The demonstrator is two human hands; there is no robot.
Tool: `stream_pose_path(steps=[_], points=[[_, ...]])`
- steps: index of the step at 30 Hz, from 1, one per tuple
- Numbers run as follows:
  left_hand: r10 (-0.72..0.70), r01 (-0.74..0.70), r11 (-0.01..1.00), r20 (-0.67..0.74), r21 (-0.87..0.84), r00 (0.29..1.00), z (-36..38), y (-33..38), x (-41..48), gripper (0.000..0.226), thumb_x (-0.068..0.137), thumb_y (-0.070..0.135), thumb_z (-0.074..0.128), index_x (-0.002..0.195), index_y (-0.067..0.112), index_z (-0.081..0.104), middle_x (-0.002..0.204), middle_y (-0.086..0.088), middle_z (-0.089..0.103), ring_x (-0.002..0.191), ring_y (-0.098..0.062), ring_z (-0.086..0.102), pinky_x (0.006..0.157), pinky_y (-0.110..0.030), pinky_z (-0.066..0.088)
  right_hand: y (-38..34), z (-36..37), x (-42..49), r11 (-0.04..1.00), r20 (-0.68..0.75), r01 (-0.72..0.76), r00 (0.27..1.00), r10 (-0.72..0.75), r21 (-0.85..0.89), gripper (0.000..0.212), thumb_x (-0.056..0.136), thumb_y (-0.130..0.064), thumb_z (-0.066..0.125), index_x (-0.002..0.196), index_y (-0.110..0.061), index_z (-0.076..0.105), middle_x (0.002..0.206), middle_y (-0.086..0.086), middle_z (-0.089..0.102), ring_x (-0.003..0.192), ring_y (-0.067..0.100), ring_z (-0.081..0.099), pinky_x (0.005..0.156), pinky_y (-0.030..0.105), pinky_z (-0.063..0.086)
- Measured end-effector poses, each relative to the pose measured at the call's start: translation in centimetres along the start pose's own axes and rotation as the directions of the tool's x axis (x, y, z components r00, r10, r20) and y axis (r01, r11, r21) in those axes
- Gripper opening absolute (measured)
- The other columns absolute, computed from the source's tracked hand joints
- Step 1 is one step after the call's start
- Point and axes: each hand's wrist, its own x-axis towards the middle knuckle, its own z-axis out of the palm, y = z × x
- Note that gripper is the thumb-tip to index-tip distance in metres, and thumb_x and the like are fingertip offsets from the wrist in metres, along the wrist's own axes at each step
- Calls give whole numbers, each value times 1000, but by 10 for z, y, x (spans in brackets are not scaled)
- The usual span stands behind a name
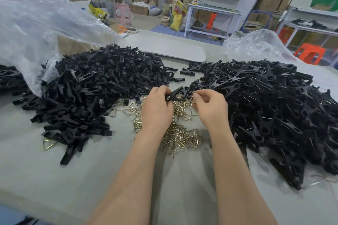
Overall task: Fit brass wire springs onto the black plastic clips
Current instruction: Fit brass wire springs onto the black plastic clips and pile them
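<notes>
My left hand [157, 107] grips a black plastic clip [176, 94] above the table's middle, its jaws pointing right and spread apart. Just to its right, my right hand [210, 106] pinches a brass wire spring [192, 97] at the clip's open end. Under both hands lies a loose heap of brass springs [179, 137]. A big pile of black clip halves [95, 87] sits to the left. A second big pile of black clips with springs on them [274, 111] fills the right side.
A crumpled clear plastic bag [36, 33] hangs over the left pile, another clear bag [256, 45] lies behind the right pile. A grey board [168, 49] lies at the table's far edge. Stools, shelving and cartons stand beyond.
</notes>
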Motion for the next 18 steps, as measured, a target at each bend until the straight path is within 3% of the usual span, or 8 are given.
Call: stream_pose_path(steps=[2,4,8,13,18], points=[[12,-12,1000,23,-17,1000,1,0,0,19,89,11,61,106,19,60,102,9,51,89,-7,49,75,-22,35,-1,-1,0,980,-11,-62,998,66,187,10,92,-11,58,88,-16,66,74,-4,69,64,2,67,74,25,55],[36,-34,998,42,-44,998,2,-1,0,19,88,10,62,105,20,60,102,10,52,90,-6,49,77,-21,35,-1,-1,0,963,20,-98,995,96,251,9,89,-12,62,84,-18,66,70,-5,70,61,1,66,72,23,55],[111,-106,992,83,-66,990,4,0,0,24,86,7,62,107,20,60,101,12,50,91,-6,48,81,-18,36,0,3,0,977,80,-129,990,117,169,13,85,-18,68,74,-24,66,71,-4,67,69,8,61,80,32,53],[144,-138,988,96,-66,985,4,0,0,26,86,5,62,108,19,61,99,13,49,90,-6,47,84,-19,39,0,2,0,963,58,-142,990,132,227,20,84,-15,70,67,-25,66,60,-4,62,59,8,54,75,36,53],[160,-155,986,104,-55,982,3,1,0,27,87,6,62,110,18,61,102,14,48,92,-5,46,84,-18,36,2,3,2,976,45,-150,988,145,159,19,84,-20,70,66,-27,65,62,-3,63,62,11,56,76,38,53]])
